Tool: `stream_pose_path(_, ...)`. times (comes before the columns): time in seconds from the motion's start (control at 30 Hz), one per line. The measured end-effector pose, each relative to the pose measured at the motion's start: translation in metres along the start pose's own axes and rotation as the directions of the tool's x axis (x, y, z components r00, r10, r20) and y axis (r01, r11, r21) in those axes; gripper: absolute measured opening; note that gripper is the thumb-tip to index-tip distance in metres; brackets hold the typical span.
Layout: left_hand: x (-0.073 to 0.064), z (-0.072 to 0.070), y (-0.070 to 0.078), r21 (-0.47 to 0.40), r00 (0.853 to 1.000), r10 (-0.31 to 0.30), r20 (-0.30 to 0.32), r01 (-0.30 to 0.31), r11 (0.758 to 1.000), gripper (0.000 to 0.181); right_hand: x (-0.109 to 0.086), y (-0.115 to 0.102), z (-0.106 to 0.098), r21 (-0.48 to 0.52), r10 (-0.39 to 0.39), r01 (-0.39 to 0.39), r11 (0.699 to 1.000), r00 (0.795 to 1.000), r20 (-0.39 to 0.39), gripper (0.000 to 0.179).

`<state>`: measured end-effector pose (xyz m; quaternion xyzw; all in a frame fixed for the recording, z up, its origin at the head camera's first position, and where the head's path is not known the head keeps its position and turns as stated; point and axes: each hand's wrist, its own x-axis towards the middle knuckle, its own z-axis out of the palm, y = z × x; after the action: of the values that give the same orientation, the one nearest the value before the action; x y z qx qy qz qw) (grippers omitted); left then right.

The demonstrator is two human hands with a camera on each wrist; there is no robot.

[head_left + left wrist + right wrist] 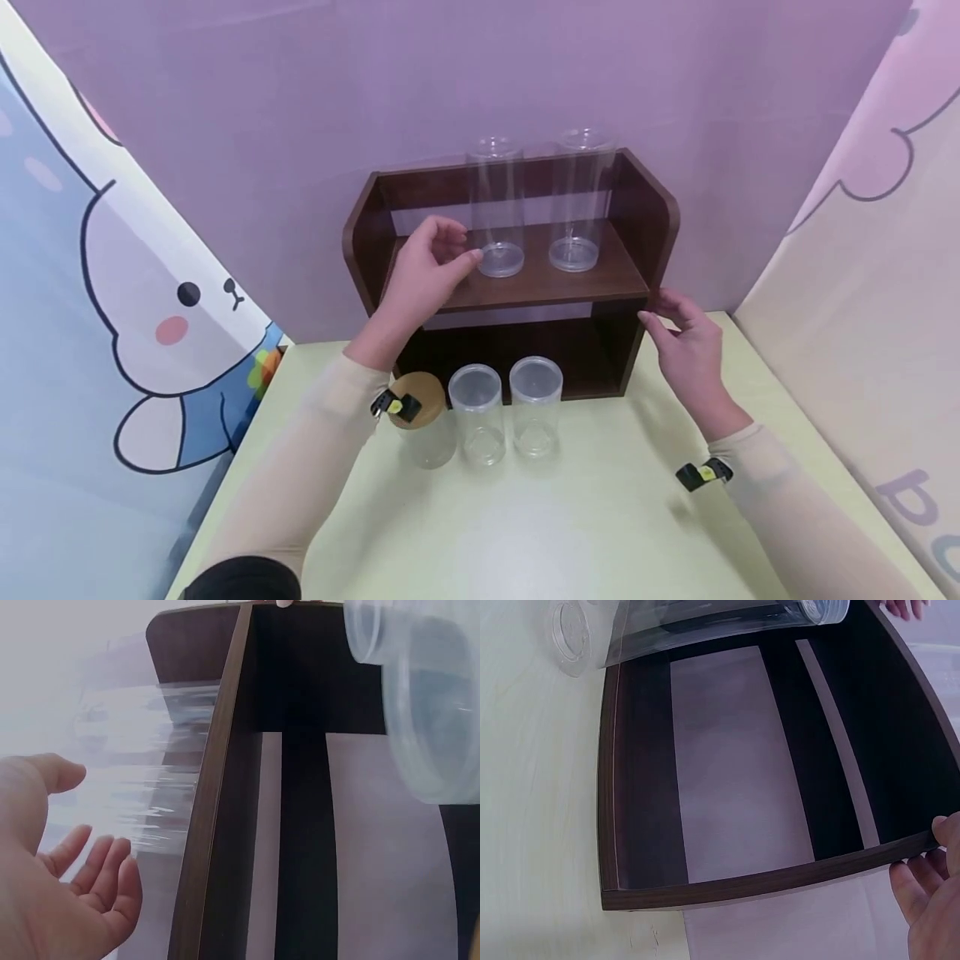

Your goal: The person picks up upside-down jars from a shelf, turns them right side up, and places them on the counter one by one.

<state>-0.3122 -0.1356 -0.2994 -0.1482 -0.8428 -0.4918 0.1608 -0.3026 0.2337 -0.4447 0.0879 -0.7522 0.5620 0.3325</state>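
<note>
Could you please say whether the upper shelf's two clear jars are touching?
Apart: the head view shows brown shelf between the left jar and right jar.

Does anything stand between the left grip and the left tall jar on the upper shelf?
Nothing visible does: the left grip is close beside that tall jar, and the three jars on the table stand lower, outside this gap.

Left forearm (307, 458): extends forward and inward from the lower left of the head view.
Left hand (423, 271): fingers are loosely bent, with the thumb apart from them.
Right forearm (798, 508): extends forward, slanting inward.
Right hand (690, 352): thumb and bent fingers make a pinch.
</note>
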Motion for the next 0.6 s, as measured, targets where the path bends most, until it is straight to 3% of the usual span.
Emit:
stream_pose_path(0.13,0.014,0.007,0.002,-0.014,0.998,-0.055,-0.017,0.055,0.998,0.047,-0.001,-0.001,-0.001,-0.013,0.003,-0.003,1.000,1.000,0.003,0.034)
stream_pose_path(0.37,0.039,0.019,-0.003,0.019,0.995,-0.087,-0.044,0.088,0.996,0.065,-0.001,-0.001,0.001,-0.010,0.014,-0.014,1.000,1.000,0.006,0.032)
stream_pose_path(0.6,0.052,0.023,-0.004,0.009,0.991,-0.135,0.006,0.135,0.991,0.079,0.000,-0.001,0.003,-0.002,0.026,-0.026,1.000,1.000,0.010,0.031)
